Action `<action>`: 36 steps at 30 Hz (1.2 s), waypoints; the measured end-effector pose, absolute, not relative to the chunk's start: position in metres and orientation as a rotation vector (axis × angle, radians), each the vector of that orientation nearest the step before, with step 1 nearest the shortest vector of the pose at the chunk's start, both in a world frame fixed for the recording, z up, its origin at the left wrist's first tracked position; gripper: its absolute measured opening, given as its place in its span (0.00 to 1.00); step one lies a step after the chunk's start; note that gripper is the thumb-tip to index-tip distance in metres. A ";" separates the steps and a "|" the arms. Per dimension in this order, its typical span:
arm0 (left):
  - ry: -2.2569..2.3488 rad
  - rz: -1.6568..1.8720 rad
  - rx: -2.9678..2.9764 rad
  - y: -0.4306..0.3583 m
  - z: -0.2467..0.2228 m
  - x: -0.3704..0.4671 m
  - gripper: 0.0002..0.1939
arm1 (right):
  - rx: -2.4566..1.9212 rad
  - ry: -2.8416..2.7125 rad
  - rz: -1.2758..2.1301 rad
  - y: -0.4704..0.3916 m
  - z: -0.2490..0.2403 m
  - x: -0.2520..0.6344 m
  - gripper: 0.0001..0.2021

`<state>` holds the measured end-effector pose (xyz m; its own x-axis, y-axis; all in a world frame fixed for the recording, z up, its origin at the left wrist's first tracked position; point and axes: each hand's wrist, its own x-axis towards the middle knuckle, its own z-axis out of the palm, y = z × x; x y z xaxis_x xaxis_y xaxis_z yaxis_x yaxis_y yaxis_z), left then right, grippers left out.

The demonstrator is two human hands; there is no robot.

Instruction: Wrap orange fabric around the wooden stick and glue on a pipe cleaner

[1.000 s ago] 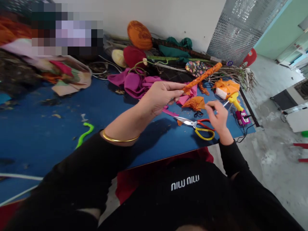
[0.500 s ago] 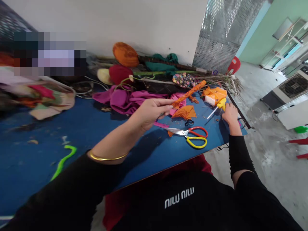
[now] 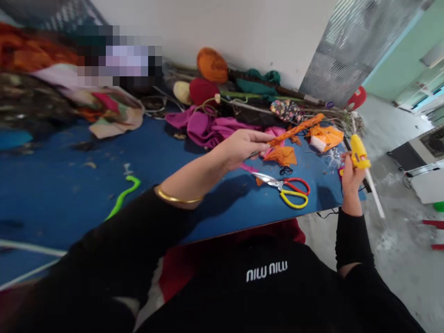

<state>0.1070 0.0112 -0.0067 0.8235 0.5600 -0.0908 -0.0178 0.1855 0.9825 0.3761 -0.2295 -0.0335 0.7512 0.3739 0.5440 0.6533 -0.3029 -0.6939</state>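
Observation:
Between the fingers of my left hand (image 3: 244, 148) is one end of an orange fabric-wrapped stick (image 3: 300, 127), its far end angled up to the right. My right hand (image 3: 352, 178) grips a yellow hot glue gun (image 3: 359, 151), raised past the table's right end, with a white glue stick (image 3: 374, 194) poking out of its back. Below the wrapped stick lie an orange cloth scrap (image 3: 282, 156) and a small black loop (image 3: 286, 170). Scissors (image 3: 280, 183) with one red and one yellow handle rest on the table, blades partly apart.
Purple cloth (image 3: 208, 127) is bunched along the back of the blue table (image 3: 197, 222). Behind it are branches, an orange disc (image 3: 212, 64) and a red rounded piece (image 3: 204, 92). An orange packet (image 3: 326, 138) sits at the far right. A green fuzzy strip (image 3: 123, 196) lies to the left.
My right hand has taken the glue gun off the table and lifted it, turning it upright. The left hand still holds the wrapped stick. The whole view has shifted.

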 end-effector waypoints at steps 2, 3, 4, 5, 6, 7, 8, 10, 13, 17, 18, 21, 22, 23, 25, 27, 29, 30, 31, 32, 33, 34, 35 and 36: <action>0.464 0.445 1.353 0.010 -0.005 0.107 0.21 | -1.840 -0.878 -0.248 -0.228 -0.029 0.343 0.12; 0.469 0.440 1.357 0.009 -0.004 0.107 0.21 | -1.739 -0.968 -0.138 -0.228 -0.026 0.325 0.11; 0.480 0.434 1.357 0.009 -0.003 0.107 0.21 | -1.674 -1.036 -0.031 -0.227 -0.025 0.308 0.10; 0.491 0.423 1.357 0.008 -0.002 0.107 0.22 | -1.638 -1.103 0.050 -0.226 -0.023 0.292 0.09; 0.500 0.417 1.355 0.008 -0.002 0.107 0.22 | -1.640 -1.165 0.099 -0.224 -0.023 0.278 0.09; 0.504 0.415 1.353 0.007 -0.001 0.107 0.21 | -1.638 -1.196 0.092 -0.221 -0.024 0.267 0.09; 0.504 0.415 1.352 0.007 -0.001 0.107 0.21 | -1.647 -1.228 0.087 -0.217 -0.026 0.259 0.10; 0.498 0.431 1.347 0.006 -0.002 0.108 0.22 | -1.672 -1.262 0.061 -0.208 -0.029 0.250 0.12; 0.484 0.447 1.327 0.006 -0.002 0.111 0.24 | -1.715 -1.280 0.053 -0.198 -0.033 0.249 0.16; 0.466 0.443 1.307 0.005 -0.002 0.113 0.24 | -1.759 -1.289 0.009 -0.195 -0.035 0.249 0.19; 0.463 0.444 1.310 0.005 -0.001 0.113 0.24 | -1.765 -1.298 -0.006 -0.195 -0.035 0.249 0.20; 0.460 0.451 1.322 0.004 0.000 0.113 0.23 | -1.786 -1.322 -0.036 -0.196 -0.034 0.249 0.20; 0.462 0.452 1.324 0.003 0.000 0.113 0.23 | -1.795 -1.329 -0.035 -0.196 -0.034 0.249 0.20; 0.464 0.451 1.324 0.003 0.000 0.112 0.23 | -1.804 -1.336 -0.025 -0.195 -0.033 0.248 0.20; 0.477 0.442 1.320 0.001 0.001 0.112 0.23 | -1.823 -1.333 0.010 -0.194 -0.032 0.247 0.19; 0.491 0.432 1.317 0.000 0.002 0.112 0.23 | -1.841 -1.307 0.047 -0.193 -0.030 0.245 0.20; 0.500 0.429 1.316 0.000 0.004 0.111 0.23 | -1.857 -1.272 0.075 -0.192 -0.030 0.244 0.21; 0.501 0.431 1.317 0.000 0.005 0.111 0.22 | -1.863 -1.264 0.083 -0.192 -0.030 0.244 0.21; 0.500 0.436 1.317 0.000 0.005 0.111 0.22 | -1.866 -1.265 0.086 -0.193 -0.031 0.244 0.22; 0.497 0.443 1.317 0.000 0.006 0.110 0.21 | -1.867 -1.268 0.079 -0.194 -0.032 0.245 0.22; 0.493 0.453 1.318 0.000 0.007 0.110 0.20 | -1.864 -1.270 0.060 -0.195 -0.033 0.245 0.22; 0.490 0.464 1.320 0.001 0.007 0.109 0.20 | -1.859 -1.267 0.030 -0.196 -0.035 0.246 0.22; 0.487 0.474 1.323 0.002 0.007 0.109 0.20 | -1.852 -1.256 -0.001 -0.197 -0.036 0.246 0.22; 0.487 0.485 1.325 0.002 0.006 0.109 0.20 | -1.844 -1.242 -0.030 -0.197 -0.037 0.247 0.22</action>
<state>0.1091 0.0023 0.0064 0.8045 0.5910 -0.0593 -0.0571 0.1764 0.9827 0.2472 -0.1975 -0.0372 0.4982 0.7339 0.4618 0.7552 -0.1056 -0.6469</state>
